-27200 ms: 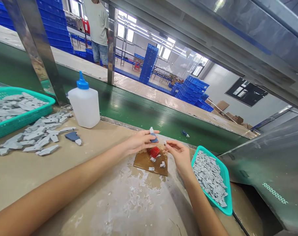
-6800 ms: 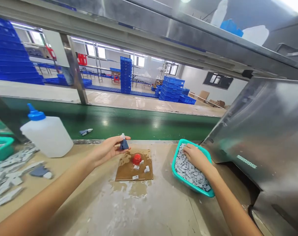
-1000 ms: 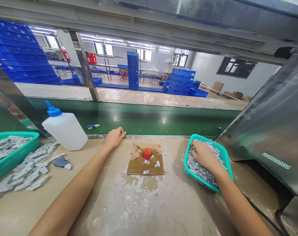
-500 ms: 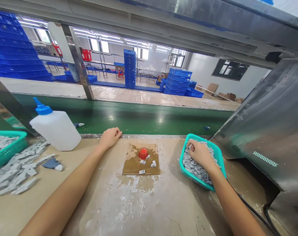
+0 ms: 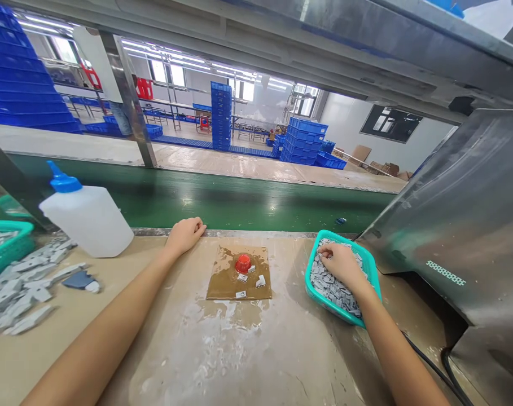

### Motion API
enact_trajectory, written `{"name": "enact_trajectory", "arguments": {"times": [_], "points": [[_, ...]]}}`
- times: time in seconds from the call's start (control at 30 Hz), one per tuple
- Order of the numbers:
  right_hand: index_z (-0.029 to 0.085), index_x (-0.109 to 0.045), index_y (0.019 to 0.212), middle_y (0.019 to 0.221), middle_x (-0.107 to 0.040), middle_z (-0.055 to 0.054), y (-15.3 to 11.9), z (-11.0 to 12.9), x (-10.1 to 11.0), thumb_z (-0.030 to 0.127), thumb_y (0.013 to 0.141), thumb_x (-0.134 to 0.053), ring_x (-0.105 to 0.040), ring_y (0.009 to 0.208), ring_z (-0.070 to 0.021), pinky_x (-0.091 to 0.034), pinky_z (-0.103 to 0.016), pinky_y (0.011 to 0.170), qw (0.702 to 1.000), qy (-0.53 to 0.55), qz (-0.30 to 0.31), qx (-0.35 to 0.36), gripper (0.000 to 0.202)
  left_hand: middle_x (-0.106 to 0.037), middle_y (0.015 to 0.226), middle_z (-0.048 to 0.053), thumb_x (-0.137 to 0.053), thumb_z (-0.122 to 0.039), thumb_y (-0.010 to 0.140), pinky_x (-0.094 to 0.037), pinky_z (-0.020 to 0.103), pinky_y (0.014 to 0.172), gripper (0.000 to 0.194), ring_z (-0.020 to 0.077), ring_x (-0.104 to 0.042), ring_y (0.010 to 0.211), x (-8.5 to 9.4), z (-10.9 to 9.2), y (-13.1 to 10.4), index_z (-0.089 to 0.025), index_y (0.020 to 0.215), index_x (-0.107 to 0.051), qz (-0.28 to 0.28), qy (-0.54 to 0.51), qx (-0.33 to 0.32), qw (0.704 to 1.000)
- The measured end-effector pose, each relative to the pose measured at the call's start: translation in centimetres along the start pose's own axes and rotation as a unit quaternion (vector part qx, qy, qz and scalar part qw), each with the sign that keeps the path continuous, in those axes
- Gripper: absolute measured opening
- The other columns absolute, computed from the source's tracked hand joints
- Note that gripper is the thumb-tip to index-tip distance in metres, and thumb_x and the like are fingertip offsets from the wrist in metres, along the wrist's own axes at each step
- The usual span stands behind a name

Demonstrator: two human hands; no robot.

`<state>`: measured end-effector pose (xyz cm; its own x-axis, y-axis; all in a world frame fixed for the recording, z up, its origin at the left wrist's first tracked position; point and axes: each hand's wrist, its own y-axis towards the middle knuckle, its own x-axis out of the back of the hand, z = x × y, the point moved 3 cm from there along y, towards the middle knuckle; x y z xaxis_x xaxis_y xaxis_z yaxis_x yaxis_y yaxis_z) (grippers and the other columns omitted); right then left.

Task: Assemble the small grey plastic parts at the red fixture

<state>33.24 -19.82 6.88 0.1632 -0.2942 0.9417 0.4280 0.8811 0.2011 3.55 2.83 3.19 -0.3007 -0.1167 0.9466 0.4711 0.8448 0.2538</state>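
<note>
My right hand [image 5: 341, 262] is over a green plastic basket [image 5: 313, 293] full of small grey pieces [image 5: 330, 285]. Its fingers are bent in a pinch against the pieces; whatever lies between the fingertips is hidden. My left hand [image 5: 186, 234] rests on the table's far edge, its fingers loosely curled and holding nothing visible. Between the hands lies a wet brown square board [image 5: 222, 287]. On it sits a small red cap [image 5: 242, 263], with several small light grey pieces [image 5: 241, 294] around it.
A white squeeze bottle [image 5: 91, 220] with blue nozzle stands left, beside larger grey pieces [image 5: 23, 299], a dark blue-grey part [image 5: 80, 281] and another green basket [image 5: 11, 256]. Beyond runs a green belt [image 5: 222, 197] carrying a small dark part [image 5: 341, 221]. A metal housing [image 5: 463, 225] borders the right.
My view has shifted slightly, moving everything a little left. The dark part on the belt has moved left; another near the bottle is out of sight. My right hand's fingers have shifted slightly among the pieces.
</note>
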Motion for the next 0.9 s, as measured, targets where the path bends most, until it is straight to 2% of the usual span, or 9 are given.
{"name": "enact_trajectory", "arguments": {"times": [0.13, 0.23, 0.33, 0.5, 0.57, 0.7, 0.9], "points": [[0.016, -0.058, 0.063, 0.064, -0.061, -0.003, 0.0, 0.0, 0.2, 0.008, 0.063, -0.047, -0.055, 0.064, -0.0155, -0.037, -0.023, 0.058, 1.0, 0.012, -0.001, -0.012, 0.013, -0.06, 0.069, 0.004, -0.034, -0.032, 0.079, -0.03, 0.025, 0.052, 0.022, 0.0189, -0.054, 0.067, -0.1, 0.1, 0.0, -0.02, 0.063, -0.043, 0.0, 0.0, 0.0, 1.0], [0.016, -0.059, 0.067, 0.071, -0.063, -0.003, -0.1, 0.1, 0.7, 0.014, 0.066, -0.051, -0.056, 0.068, -0.0161, -0.039, -0.024, 0.063, 0.998, 0.047, -0.037, -0.026, 0.008, -0.06, 0.069, 0.004, -0.034, -0.032, 0.078, -0.03, 0.025, 0.052, 0.022, 0.0189, -0.054, 0.067, -0.1, 0.1, 0.1, -0.02, 0.063, -0.044, 0.001, -0.003, 0.001, 1.0], [0.017, -0.06, 0.071, 0.075, -0.064, -0.003, -0.2, 0.1, 1.1, 0.019, 0.069, -0.05, -0.057, 0.07, -0.016, -0.041, -0.025, 0.066, 0.993, 0.088, -0.076, -0.038, 0.01, -0.06, 0.069, 0.004, -0.034, -0.032, 0.078, -0.031, 0.025, 0.052, 0.022, 0.0188, -0.054, 0.067, -0.1, 0.1, 0.1, -0.02, 0.063, -0.043, 0.003, -0.003, 0.001, 1.0], [0.018, -0.063, 0.082, 0.069, -0.062, -0.002, -0.2, 0.1, 1.0, 0.024, 0.071, -0.048, -0.057, 0.062, -0.0155, -0.041, -0.026, 0.063, 0.99, 0.101, -0.094, -0.019, 0.02, -0.061, 0.069, 0.004, -0.034, -0.032, 0.078, -0.031, 0.026, 0.052, 0.021, 0.0188, -0.055, 0.067, -0.1, 0.1, 0.1, -0.02, 0.063, -0.044, 0.003, 0.002, 0.002, 1.0], [0.018, -0.063, 0.087, 0.069, -0.061, -0.001, -0.1, 0.1, 0.9, 0.024, 0.071, -0.047, -0.056, 0.059, -0.0147, -0.041, -0.026, 0.062, 0.991, 0.104, -0.084, -0.015, 0.024, -0.061, 0.07, 0.004, -0.034, -0.032, 0.078, -0.031, 0.025, 0.052, 0.022, 0.0189, -0.055, 0.068, -0.1, 0.1, 0.1, -0.02, 0.064, -0.045, 0.003, 0.005, 0.003, 1.0], [0.018, -0.066, 0.082, 0.071, -0.061, -0.002, -0.1, 0.0, 0.8, 0.019, 0.069, -0.047, -0.055, 0.065, -0.0152, -0.041, -0.026, 0.065, 0.994, 0.081, -0.075, -0.004, 0.024, -0.061, 0.07, 0.004, -0.034, -0.032, 0.078, -0.03, 0.025, 0.052, 0.022, 0.0188, -0.055, 0.067, -0.1, 0.1, 0.2, -0.02, 0.063, -0.044, 0.003, 0.002, 0.003, 1.0], [0.019, -0.066, 0.085, 0.078, -0.061, -0.004, -0.2, 0.1, 0.5, 0.01, 0.068, -0.038, -0.054, 0.069, -0.0151, -0.041, -0.025, 0.064, 0.996, 0.052, -0.07, 0.02, 0.034, -0.06, 0.07, 0.004, -0.034, -0.031, 0.078, -0.031, 0.026, 0.052, 0.021, 0.0195, -0.055, 0.068, 0.0, 0.0, 0.1, -0.019, 0.064, -0.045, 0.006, 0.003, 0.006, 1.0]]}}
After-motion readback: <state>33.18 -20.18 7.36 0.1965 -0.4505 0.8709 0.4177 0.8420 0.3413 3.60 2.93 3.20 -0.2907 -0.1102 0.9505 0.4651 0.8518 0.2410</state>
